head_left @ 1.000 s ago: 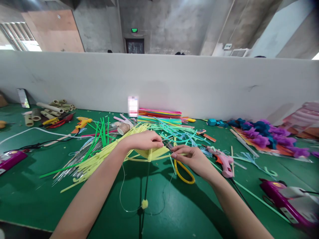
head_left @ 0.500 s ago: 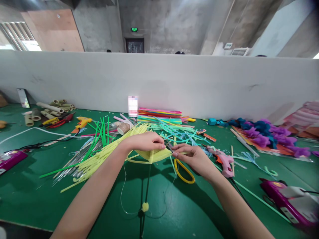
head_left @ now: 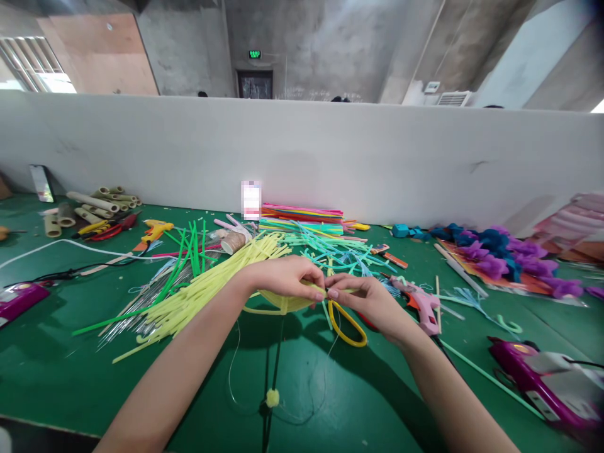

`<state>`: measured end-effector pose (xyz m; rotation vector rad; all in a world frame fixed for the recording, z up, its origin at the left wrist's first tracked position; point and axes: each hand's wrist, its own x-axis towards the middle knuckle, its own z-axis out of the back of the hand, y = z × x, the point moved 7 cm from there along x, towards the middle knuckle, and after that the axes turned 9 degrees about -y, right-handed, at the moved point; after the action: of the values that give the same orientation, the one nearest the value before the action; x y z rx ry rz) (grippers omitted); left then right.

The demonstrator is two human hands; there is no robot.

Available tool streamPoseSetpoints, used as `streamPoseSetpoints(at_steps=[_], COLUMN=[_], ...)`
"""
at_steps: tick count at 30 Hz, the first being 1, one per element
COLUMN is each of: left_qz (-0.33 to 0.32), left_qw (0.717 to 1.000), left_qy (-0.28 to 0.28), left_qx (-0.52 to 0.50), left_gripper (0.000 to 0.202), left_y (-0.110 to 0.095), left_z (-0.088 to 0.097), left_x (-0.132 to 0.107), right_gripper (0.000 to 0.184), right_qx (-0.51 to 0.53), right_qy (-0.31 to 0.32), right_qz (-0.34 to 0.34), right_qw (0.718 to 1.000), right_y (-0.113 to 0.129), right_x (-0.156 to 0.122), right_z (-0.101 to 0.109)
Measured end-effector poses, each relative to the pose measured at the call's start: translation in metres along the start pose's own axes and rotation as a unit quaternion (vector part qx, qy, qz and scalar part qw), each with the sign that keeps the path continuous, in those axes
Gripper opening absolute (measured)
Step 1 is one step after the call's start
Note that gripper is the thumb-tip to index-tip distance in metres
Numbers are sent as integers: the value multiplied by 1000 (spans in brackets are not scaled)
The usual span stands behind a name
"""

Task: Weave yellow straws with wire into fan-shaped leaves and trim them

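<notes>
Both my hands meet at the right rim of a shallow yellow dome [head_left: 283,303] built from fuzzy pipe cleaners. My left hand [head_left: 295,279] has its fingers closed on the rim, hiding much of the dome. The fingertips of my right hand [head_left: 363,301] pinch at the rim's right end, where a yellow pipe cleaner tip shows; the exact contact is too small to make out. Below the dome runs a thin dark rod with a yellow fuzzy ball [head_left: 272,397] on it. Clear thread [head_left: 231,371] loops on either side. A yellow looped handle [head_left: 349,326] lies under my right hand.
Yellow pipe cleaners [head_left: 202,296] are heaped at left, teal ones [head_left: 330,242] behind. A pink glue gun [head_left: 425,308] and a purple power strip [head_left: 533,384] sit at right. An orange glue gun [head_left: 155,233] is far left. Purple and blue fuzzy flowers [head_left: 504,258] lie back right.
My left hand has slid right along the rim, up against my right fingertips. A small dark grey shape between the hands is now hidden. My right hand has barely shifted.
</notes>
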<state>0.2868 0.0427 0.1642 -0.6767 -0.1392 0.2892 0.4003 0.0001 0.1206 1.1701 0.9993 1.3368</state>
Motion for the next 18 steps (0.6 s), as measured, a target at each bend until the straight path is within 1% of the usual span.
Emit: streamPoseSetpoints(at_steps=[7,12,15,18], left_qz=[0,10,10,5], left_qw=[1000,999,999,999], left_qy=[-7,-5,-4,-12], left_qx=[-29,-36,-36,-30], left_gripper=[22,21,21,21], left_y=[2,1,1,2], left_z=[1,0,-1,0], left_x=[0,0,0,0], right_gripper=[25,27,30,28], right_qx=[30,46,47,38], right_qy=[0,-19,-27,-29], right_qz=[-18,-19,-18,-18], right_qw=[999,999,998,999], right_y=[-2,-1,-1,-2], right_x=[-1,-1,0,0], right_z=[-2,-1,-1,-1])
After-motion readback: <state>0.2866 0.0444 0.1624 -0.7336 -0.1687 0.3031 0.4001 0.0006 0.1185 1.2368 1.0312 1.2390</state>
